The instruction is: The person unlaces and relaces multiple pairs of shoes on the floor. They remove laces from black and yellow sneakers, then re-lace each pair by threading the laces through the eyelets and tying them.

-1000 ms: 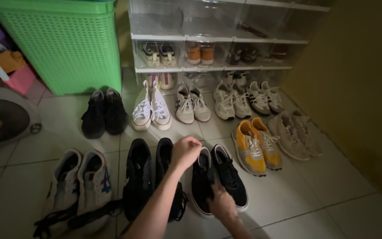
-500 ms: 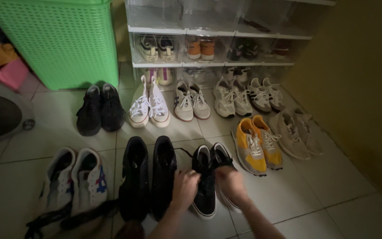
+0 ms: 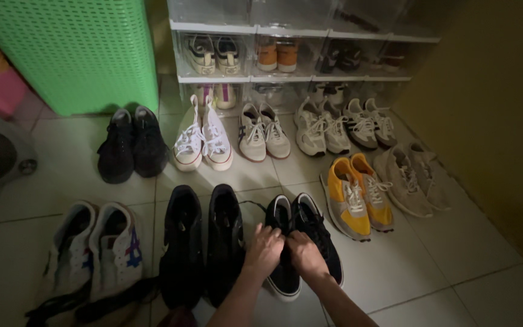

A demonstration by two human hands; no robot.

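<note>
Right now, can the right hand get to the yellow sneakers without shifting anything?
Probably yes. The right hand rests on the black low-top pair, and the yellow sneakers sit just to its right across bare floor tile, nothing between. Both hands are busy on the black pair, though.

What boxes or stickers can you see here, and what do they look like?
Clear shoe boxes: stacked at the back against the wall, see-through with white edges, shoes inside.
Green basket: back left on the floor, tall, with small holes.
No stickers, signs or screens show.
</note>
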